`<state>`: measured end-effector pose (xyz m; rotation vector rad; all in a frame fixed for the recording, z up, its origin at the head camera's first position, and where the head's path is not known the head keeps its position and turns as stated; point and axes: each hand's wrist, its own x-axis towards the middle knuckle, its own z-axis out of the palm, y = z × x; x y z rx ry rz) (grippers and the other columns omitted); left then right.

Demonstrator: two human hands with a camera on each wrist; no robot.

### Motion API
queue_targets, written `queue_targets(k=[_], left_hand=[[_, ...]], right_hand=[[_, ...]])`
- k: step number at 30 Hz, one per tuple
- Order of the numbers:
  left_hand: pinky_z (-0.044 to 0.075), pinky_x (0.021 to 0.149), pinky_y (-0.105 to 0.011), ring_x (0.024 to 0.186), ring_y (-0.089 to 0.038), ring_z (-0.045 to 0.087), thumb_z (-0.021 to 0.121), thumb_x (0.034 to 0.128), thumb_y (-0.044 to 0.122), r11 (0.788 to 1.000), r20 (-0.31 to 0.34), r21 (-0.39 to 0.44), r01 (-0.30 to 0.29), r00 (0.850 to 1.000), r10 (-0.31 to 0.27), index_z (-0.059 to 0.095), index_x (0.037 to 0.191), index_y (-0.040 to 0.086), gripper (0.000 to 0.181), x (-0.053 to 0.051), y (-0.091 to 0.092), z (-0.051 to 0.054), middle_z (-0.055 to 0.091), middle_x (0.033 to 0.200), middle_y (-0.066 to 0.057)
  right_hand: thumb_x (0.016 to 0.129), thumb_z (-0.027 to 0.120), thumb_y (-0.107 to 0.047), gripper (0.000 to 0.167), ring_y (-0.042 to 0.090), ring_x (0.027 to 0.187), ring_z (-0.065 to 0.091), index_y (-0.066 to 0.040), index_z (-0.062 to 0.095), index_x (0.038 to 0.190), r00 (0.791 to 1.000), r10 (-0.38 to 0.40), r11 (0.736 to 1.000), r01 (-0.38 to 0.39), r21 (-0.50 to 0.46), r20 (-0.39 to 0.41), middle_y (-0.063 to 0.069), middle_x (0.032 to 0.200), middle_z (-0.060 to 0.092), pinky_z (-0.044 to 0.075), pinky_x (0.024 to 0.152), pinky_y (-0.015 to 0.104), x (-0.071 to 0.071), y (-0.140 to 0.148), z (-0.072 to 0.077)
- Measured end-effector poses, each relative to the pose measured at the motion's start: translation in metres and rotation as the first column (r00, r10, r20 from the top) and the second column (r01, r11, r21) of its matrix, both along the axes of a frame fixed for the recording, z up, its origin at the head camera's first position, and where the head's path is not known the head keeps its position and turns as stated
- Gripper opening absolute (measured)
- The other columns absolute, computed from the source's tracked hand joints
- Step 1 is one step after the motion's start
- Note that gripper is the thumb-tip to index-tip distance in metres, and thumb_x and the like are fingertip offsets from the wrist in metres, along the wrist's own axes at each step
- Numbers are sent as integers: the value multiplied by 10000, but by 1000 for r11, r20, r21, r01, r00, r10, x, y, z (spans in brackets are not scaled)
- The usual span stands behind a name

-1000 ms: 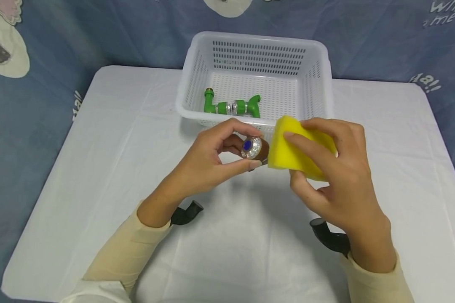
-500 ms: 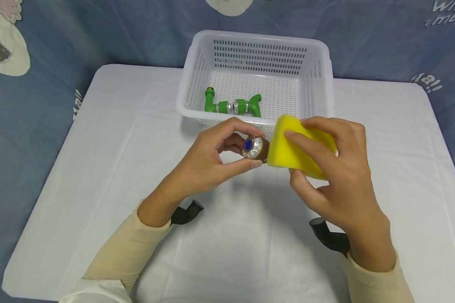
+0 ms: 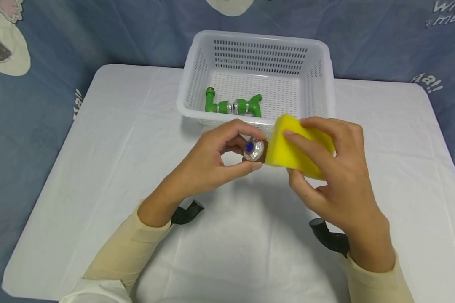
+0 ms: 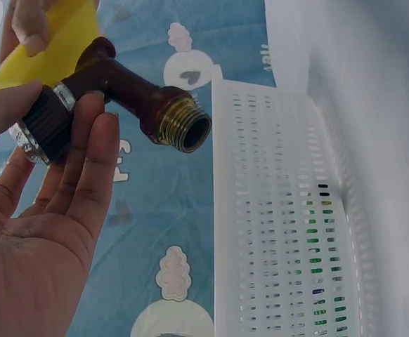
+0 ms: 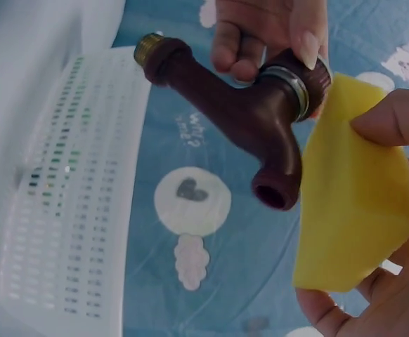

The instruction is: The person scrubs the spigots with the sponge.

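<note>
A dark brown tap (image 5: 225, 112) with a brass threaded end and a silver knob with a blue centre is held in the air. My left hand (image 3: 208, 155) pinches it by the knob (image 4: 46, 123) between thumb and fingers. In the right wrist view its spout points down, with the thread toward the basket side. My right hand (image 3: 337, 172) grips a yellow sponge (image 3: 293, 147), fingers over the top and thumb underneath. The sponge's edge lies against the tap near the knob; most of the tap is hidden from the head view.
Behind the hands stands a white perforated basket (image 3: 318, 84). Inside it lie green taps (image 3: 231, 107) near the front wall. A white cloth covers the table (image 3: 98, 168), and a blue patterned curtain (image 3: 144, 33) hangs behind it.
Both hands stay nearly in place. The knob has turned slightly and shifted a little to the right, closer to the sponge, which has edged slightly left.
</note>
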<state>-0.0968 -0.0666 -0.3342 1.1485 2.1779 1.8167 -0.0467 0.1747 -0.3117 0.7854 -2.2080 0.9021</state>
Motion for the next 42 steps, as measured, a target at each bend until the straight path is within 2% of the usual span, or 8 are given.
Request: queue_targets(k=[5,11,16,20,24,29,36,42], left_hand=[[613,854,-335,956,-141,693,814,888,-4,1000,-24,-11,-1,1000,1,637,1269,59,425,0,0,0,664,1202,-6],[611,845,-342,945,-144,681,818,882,-4,1000,-38,-13,-20,999,20,645,1272,65,431,0,-2,-1,662,1213,-1],[612,851,-345,944,-144,690,809,892,1,1000,-28,-7,1,1000,-1,641,1267,64,416,0,-1,-1,663,1198,2],[613,850,-340,944,-140,690,811,893,6,1000,-23,-13,-1,1000,1,643,1267,70,414,1,-1,0,663,1193,9],[612,854,-339,938,-141,684,814,889,2,1000,-22,-18,-11,1000,11,646,1268,74,421,1,-1,-1,665,1196,11],[611,858,-339,947,-144,686,817,883,-4,1000,-9,-21,-8,1000,8,639,1277,70,439,0,-1,-1,667,1202,3],[612,852,-335,935,-141,684,847,868,13,999,-1,-21,-24,1000,24,634,1277,64,464,0,0,0,669,1197,0],[611,858,-342,932,-147,687,843,865,0,1000,8,-10,-19,1000,19,636,1273,53,460,-1,0,-1,670,1189,-7]], right_hand=[[878,579,-184,396,508,1156,491,-29,752,1199,1000,10,999,-11,38,25,256,1300,617,353,966,471,0,0,0],[862,584,-162,395,522,1135,480,-17,751,1189,999,-25,999,23,43,41,262,1284,617,331,962,471,-2,5,-1],[865,597,-188,388,513,1098,483,-29,753,1182,1000,-24,1000,24,-16,16,256,1267,621,316,938,424,0,1,0],[861,624,-149,392,511,1118,470,-32,736,1217,999,-22,1000,21,20,35,257,1299,602,336,918,454,-1,1,-2],[854,652,-123,409,519,1128,455,-29,718,1247,997,-58,997,56,55,47,262,1314,582,343,902,482,-1,5,-3],[858,682,-160,415,520,1152,442,-42,714,1255,995,-87,996,86,27,38,255,1320,570,321,936,418,0,6,-3],[829,753,-53,438,532,1177,435,-55,715,1265,994,-108,993,107,59,23,255,1337,554,384,897,482,1,4,-4],[828,750,-83,418,518,1194,421,-59,726,1244,991,-130,991,129,28,21,243,1338,556,367,937,427,2,5,-3]])
